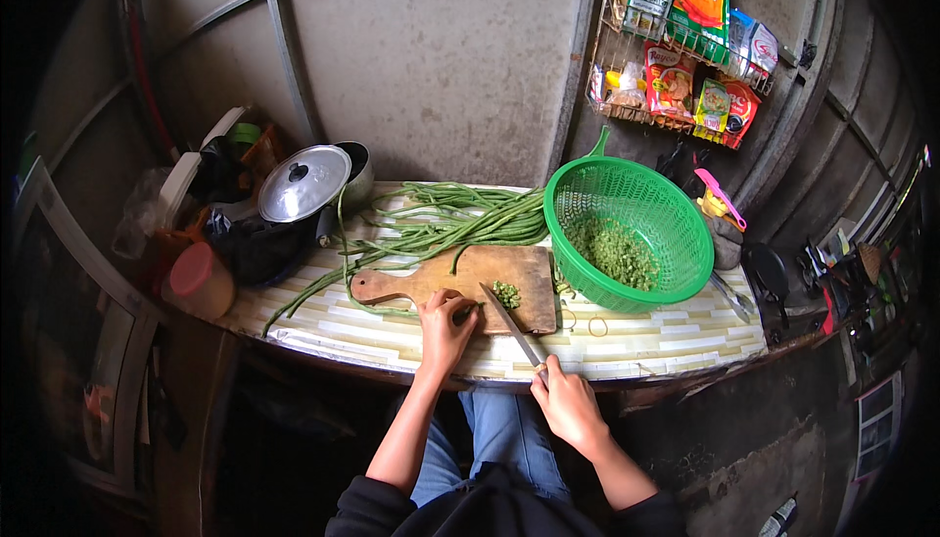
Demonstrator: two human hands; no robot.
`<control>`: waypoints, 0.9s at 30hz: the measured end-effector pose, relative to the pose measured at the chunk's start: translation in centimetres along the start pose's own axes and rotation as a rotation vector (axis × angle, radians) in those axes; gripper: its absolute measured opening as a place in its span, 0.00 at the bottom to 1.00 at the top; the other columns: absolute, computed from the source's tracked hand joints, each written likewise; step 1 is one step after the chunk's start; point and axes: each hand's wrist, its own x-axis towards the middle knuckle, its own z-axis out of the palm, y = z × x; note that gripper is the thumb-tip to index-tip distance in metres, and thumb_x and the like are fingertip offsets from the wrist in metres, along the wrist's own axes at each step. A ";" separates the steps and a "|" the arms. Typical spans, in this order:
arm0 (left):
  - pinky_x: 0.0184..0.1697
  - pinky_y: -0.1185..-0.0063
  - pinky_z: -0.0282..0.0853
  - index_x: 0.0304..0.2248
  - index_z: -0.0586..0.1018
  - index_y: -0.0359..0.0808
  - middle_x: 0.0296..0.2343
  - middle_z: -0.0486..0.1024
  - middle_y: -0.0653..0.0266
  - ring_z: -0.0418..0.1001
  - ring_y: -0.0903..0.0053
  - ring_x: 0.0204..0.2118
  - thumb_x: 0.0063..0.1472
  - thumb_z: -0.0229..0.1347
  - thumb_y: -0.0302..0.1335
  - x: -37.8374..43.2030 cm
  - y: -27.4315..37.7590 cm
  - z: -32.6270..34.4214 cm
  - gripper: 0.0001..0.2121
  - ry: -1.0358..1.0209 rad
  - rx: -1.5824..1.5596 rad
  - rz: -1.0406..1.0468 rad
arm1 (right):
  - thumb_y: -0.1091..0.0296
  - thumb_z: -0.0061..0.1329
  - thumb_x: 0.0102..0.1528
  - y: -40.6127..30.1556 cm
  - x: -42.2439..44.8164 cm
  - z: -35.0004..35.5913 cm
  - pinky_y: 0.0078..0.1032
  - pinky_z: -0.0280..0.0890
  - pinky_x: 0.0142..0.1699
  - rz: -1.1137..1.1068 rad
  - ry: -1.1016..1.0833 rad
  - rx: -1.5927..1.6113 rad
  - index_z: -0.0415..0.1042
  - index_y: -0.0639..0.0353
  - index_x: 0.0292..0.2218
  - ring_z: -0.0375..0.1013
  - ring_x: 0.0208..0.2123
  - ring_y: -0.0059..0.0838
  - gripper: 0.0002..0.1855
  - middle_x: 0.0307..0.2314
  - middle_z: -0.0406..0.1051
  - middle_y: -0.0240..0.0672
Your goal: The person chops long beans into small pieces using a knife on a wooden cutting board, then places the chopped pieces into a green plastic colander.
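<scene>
On the wooden cutting board [433, 276], my left hand [446, 328] grips green long beans near the front edge, with bean lengths trailing off to the left. My right hand [569, 401] holds a kitchen knife [514, 325] by its handle, the blade slanting over the board. Beside the blade tip lies a small heap of chopped beans [507, 295]. Behind the board, whole long beans [485, 221] are spread in a bundle. A green plastic colander [631, 236] stands tilted at the right, holding chopped beans [613, 250].
A metal pot lid [305, 183] leans on a pot [361, 177] at the left. Near it are a black plastic bag [257, 247] and a red-lidded container [202, 281]. Rubber bands [598, 326] and tongs [732, 298] lie at the right. A wire rack [679, 45] of packets hangs above.
</scene>
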 end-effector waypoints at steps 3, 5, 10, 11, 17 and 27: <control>0.42 0.69 0.63 0.31 0.84 0.35 0.32 0.76 0.61 0.74 0.65 0.37 0.51 0.64 0.26 -0.3 -0.6 0.3 0.06 -0.044 -0.062 -0.085 | 0.59 0.43 0.63 0.0 -0.4 0.2 0.53 0.69 0.34 -0.015 -0.003 0.021 0.62 0.65 0.42 0.75 0.28 0.61 0.16 0.20 0.73 0.56; 0.44 0.69 0.59 0.31 0.84 0.36 0.33 0.76 0.63 0.72 0.65 0.39 0.52 0.64 0.27 -0.4 -1.3 0.5 0.06 -0.064 -0.106 -0.138 | 0.59 0.43 0.63 0.0 -0.5 0.3 0.52 0.69 0.34 -0.038 0.004 0.033 0.62 0.65 0.42 0.75 0.27 0.61 0.16 0.20 0.73 0.56; 0.44 0.69 0.59 0.31 0.84 0.36 0.34 0.76 0.63 0.71 0.66 0.40 0.52 0.64 0.27 -0.4 -1.3 0.7 0.07 -0.046 -0.102 -0.130 | 0.60 0.44 0.63 -0.3 -0.7 0.3 0.51 0.69 0.32 -0.068 0.019 -0.001 0.62 0.65 0.41 0.75 0.26 0.60 0.16 0.19 0.72 0.56; 0.44 0.69 0.59 0.32 0.85 0.36 0.34 0.76 0.63 0.71 0.66 0.40 0.52 0.64 0.27 -0.4 -1.1 0.7 0.07 -0.031 -0.064 -0.100 | 0.60 0.44 0.63 -0.5 -0.7 0.2 0.51 0.69 0.32 -0.065 0.017 -0.010 0.62 0.65 0.41 0.75 0.25 0.60 0.15 0.19 0.72 0.56; 0.44 0.70 0.59 0.33 0.86 0.36 0.35 0.76 0.66 0.70 0.67 0.41 0.52 0.64 0.28 -0.5 -1.0 0.8 0.08 0.002 0.050 -0.042 | 0.61 0.43 0.64 -1.3 -0.5 0.2 0.50 0.70 0.31 -0.082 0.016 -0.042 0.63 0.66 0.41 0.75 0.24 0.59 0.15 0.18 0.72 0.55; 0.47 0.69 0.59 0.33 0.86 0.37 0.36 0.76 0.66 0.71 0.67 0.42 0.52 0.64 0.27 -0.5 -0.7 0.6 0.08 -0.037 0.053 -0.079 | 0.61 0.42 0.64 -2.3 0.4 1.5 0.48 0.72 0.33 -0.040 0.002 -0.123 0.61 0.67 0.42 0.77 0.26 0.57 0.15 0.19 0.74 0.54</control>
